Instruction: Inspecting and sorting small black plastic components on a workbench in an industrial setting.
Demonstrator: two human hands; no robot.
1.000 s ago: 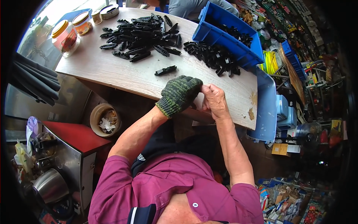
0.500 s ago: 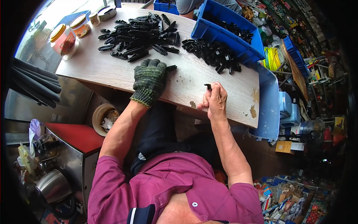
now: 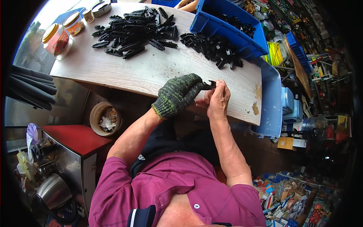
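My left hand (image 3: 178, 94), in a dark green knitted glove, is closed around a black plastic part (image 3: 206, 86) whose end sticks out past the fingers. Pinched in my bare right hand (image 3: 219, 99) is a small black plastic piece (image 3: 213, 83). The two pieces meet, or nearly so, above the table's near edge; the fingers hide most of both. Farther off on the table (image 3: 124, 70) lies a heap of long, ribbed black plastic parts (image 3: 136, 32). To its right is a pile of smaller black plastic pieces (image 3: 211, 49).
A blue crate (image 3: 227, 32) holding black pieces stands at the far right of the table. Lidded jars (image 3: 56, 41) and a round tin (image 3: 101, 8) line the far left. Below the table are a waste bucket (image 3: 94, 119) and a red-topped cabinet (image 3: 72, 137).
My left hand has moved right and nearer, away from the heap, bringing the black plastic part to my right hand. My right hand stays about where it was, still pinching its small piece.
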